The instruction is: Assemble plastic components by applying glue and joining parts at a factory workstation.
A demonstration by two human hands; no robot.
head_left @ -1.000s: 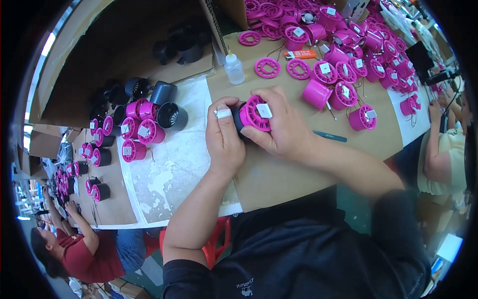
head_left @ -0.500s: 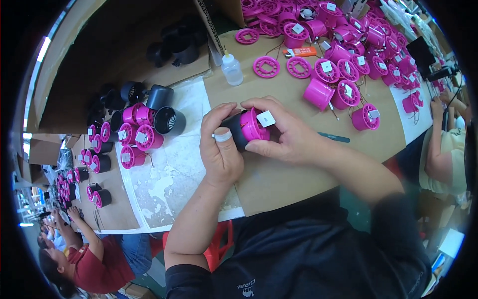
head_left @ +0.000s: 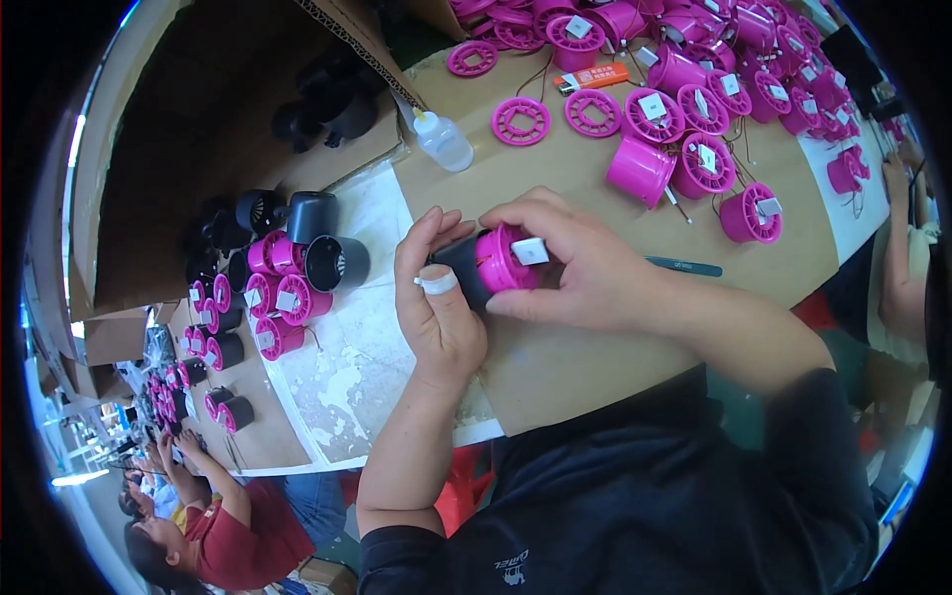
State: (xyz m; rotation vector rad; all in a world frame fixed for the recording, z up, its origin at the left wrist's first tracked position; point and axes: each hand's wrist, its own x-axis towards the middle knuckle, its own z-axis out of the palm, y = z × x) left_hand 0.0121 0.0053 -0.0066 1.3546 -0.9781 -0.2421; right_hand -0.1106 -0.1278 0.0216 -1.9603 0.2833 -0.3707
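Over the cardboard-covered bench I hold a black cup-shaped housing [head_left: 462,264] with a pink plastic part [head_left: 507,260] set partly into its mouth. My left hand [head_left: 433,307], with white tape around the thumb, is wrapped round the black housing. The fingers and thumb of my right hand [head_left: 565,260] grip the pink part at its rim. A small white square connector or label [head_left: 531,251] sticks out from the pink part's face. The inner end of the pink part is hidden in the housing.
Many pink parts [head_left: 684,59] with wires are heaped at the far right. A clear squeeze bottle [head_left: 443,142], an orange lighter [head_left: 593,78] and tweezers [head_left: 684,266] lie about. Black housings [head_left: 337,264] and pink assemblies [head_left: 303,299] stand left, beside a large cardboard box [head_left: 198,129]. Co-workers sit on both sides.
The whole view has turned and shifted slightly. Both hands keep their hold, and the pink part has tilted a little, its white square now pointing more to the right.
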